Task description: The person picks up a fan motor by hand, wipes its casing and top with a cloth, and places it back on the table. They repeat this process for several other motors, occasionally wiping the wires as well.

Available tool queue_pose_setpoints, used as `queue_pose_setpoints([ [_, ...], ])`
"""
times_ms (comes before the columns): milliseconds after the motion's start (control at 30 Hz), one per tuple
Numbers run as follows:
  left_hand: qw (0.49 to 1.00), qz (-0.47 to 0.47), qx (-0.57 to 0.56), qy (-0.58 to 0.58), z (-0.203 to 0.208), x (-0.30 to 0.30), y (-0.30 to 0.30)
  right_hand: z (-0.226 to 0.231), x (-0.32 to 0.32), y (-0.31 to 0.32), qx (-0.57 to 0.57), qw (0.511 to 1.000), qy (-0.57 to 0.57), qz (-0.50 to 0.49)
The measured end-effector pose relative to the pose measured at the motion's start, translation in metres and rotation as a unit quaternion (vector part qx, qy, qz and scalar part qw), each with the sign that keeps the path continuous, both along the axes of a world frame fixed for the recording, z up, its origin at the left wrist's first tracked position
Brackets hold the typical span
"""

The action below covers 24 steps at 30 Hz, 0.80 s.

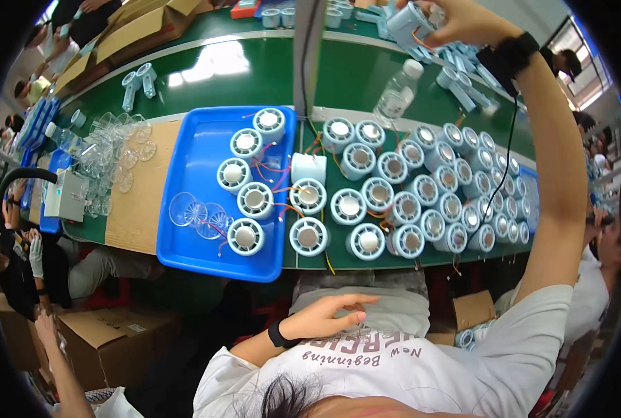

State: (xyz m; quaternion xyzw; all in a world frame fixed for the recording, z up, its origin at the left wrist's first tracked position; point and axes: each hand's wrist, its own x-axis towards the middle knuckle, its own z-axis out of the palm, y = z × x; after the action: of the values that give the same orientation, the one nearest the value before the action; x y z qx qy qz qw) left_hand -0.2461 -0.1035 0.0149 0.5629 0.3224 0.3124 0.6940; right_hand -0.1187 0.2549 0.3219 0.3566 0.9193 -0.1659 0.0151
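Observation:
Up at the far right of the bench, my right hand [457, 22] grips a light blue cylindrical housing [406, 26] with an orange wire hanging from it. My left hand [328, 317] is held low in front of my shirt, fingers stretched out, with nothing in it. Many similar light blue cylinders with round silver tops, such as this motor unit [349, 206], stand in rows on the green bench. Several more, among them a wired unit [255, 200], stand along the right side of a blue tray [185, 132]. Two clear plastic fan-like discs [187, 210] lie in that tray.
Left of the tray, clear plastic parts [108, 157] are heaped on brown cardboard [147, 202]. A clear bottle [399, 90] stands beyond the rows, near a grey post [303, 70]. Light blue handle pieces [464, 90] lie at the far right. A black cable [509, 150] hangs from my right wrist across the rows.

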Motion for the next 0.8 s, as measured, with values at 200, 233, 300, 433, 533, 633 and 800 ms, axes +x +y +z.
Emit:
queue_pose_setpoints([
  [200,0.978,0.124,0.170,-0.003,0.047,0.023,0.005,-0.050,0.094,-0.111,-0.017,0.994,0.016,0.103],
  [233,0.963,0.157,0.221,0.000,0.052,0.028,0.008,-0.057,0.103,-0.131,-0.027,0.995,0.019,0.096],
  [300,0.948,0.207,0.244,-0.001,0.061,0.041,0.013,-0.071,0.114,-0.164,-0.114,0.988,0.056,0.083],
  [433,0.925,0.263,0.273,-0.005,0.069,0.071,0.021,-0.104,0.136,-0.209,-0.156,0.979,0.105,0.077],
  [533,0.929,0.239,0.284,0.005,0.062,0.084,0.029,-0.126,0.153,-0.221,-0.174,0.975,0.134,0.047],
  [633,0.956,0.208,0.157,-0.133,0.064,0.091,0.029,-0.135,0.168,-0.232,-0.220,0.962,0.161,-0.018],
  [800,0.947,0.055,-0.116,-0.294,0.067,0.086,0.031,-0.131,0.195,-0.244,-0.287,0.927,0.171,-0.172],
])
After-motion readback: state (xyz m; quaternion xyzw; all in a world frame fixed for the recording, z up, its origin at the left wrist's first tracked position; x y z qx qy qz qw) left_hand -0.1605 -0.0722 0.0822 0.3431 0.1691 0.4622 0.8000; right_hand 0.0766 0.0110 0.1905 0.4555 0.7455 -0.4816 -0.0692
